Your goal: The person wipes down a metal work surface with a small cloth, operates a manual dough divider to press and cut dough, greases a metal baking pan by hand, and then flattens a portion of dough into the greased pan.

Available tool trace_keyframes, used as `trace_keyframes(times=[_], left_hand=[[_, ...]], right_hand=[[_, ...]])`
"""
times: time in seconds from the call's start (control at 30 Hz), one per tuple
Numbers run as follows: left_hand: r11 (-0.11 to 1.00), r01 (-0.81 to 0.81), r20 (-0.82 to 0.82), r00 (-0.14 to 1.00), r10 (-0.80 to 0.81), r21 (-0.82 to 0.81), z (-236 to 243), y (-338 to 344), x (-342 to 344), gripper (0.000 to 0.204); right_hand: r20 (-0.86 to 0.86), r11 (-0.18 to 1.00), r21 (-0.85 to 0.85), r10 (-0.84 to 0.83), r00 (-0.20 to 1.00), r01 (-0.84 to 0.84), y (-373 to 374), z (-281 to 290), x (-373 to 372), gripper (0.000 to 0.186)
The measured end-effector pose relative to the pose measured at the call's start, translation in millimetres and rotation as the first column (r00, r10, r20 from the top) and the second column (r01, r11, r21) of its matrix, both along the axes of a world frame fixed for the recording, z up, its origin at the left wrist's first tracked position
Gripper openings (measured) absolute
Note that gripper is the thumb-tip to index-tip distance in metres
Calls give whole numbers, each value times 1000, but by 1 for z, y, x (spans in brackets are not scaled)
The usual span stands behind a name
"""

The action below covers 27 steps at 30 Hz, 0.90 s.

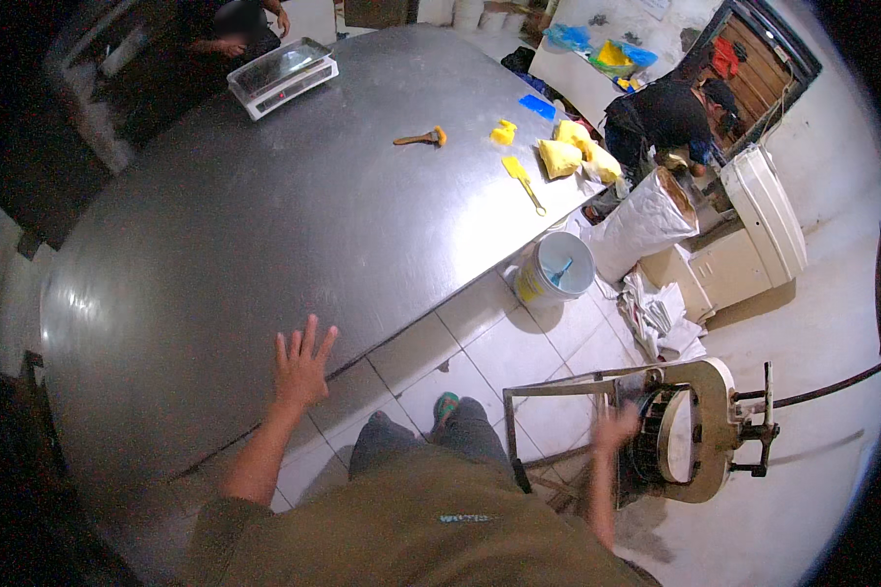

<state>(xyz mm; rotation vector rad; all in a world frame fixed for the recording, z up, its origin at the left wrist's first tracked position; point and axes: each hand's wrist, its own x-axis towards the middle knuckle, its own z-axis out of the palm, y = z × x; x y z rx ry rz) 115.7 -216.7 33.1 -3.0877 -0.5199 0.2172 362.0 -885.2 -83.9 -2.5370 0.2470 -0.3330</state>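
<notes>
My left hand [303,367] has its fingers spread, over or on the steel table [206,245] near its edge. My right hand [614,427] is blurred at the near side of a metal machine [710,411] with a round ribbed part and a crossbar handle, standing on a metal frame at lower right; whether it touches the machine, and its finger shape, I cannot make out. On the table lie a wooden-handled brush [416,138], a yellow scraper [519,176], several yellow bags [560,158] and a blue flat piece [537,107].
A scale [282,80] sits at the table's far left. A bucket [566,266], tall sack [636,225] and crumpled white sacks [661,318] stand or lie on the tiled floor at right. One person [656,127] bends at upper right; another [206,29] is partly visible at upper left.
</notes>
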Motion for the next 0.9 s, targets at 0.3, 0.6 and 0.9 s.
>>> trace_keyframes(times=[0.3,0.6,0.9], left_hand=[[994,-96,0,995,96,-53,14,0,10,117],[956,-100,68,990,123,-274,13,1,3,109],[221,-670,-71,379,923,-708,-32,135,-365,90]], right_hand=[[-84,-104,-431,994,-75,-896,522,84,2,120],[-278,-315,-366,935,-220,-876,539,112,16,148],[-330,-266,-360,933,-145,-894,550,134,3,135]])
